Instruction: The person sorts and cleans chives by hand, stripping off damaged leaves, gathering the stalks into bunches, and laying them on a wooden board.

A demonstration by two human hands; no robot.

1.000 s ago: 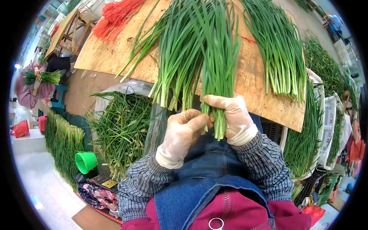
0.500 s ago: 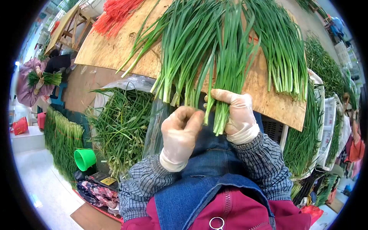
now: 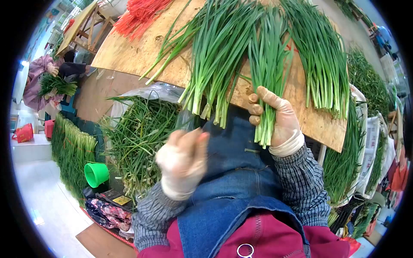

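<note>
My right hand (image 3: 277, 116), in a pale translucent glove, is wrapped round the lower stems of a bunch of green stalks (image 3: 267, 64); their leaves lie up across the wooden board (image 3: 137, 58). My left hand (image 3: 183, 161), gloved too, is apart from it over my lap at the left. Motion smears its fingers, and whether it holds anything does not show. A loose pile of stalks (image 3: 215, 56) lies on the board left of the held bunch. Another pile (image 3: 322, 64) lies to the right. Red ties (image 3: 140, 17) rest at the board's far left.
A bag of loose greens (image 3: 137, 137) stands at the left, by a green bucket (image 3: 96, 174) and upright tied bundles (image 3: 75, 150). Crates of greens (image 3: 344, 155) stand at the right. Another person (image 3: 41, 84) holds greens at the far left.
My left hand has moved away from the stems, left and toward my body. My right hand has shifted right with the bunch. The other person's hands and greens have moved.
</note>
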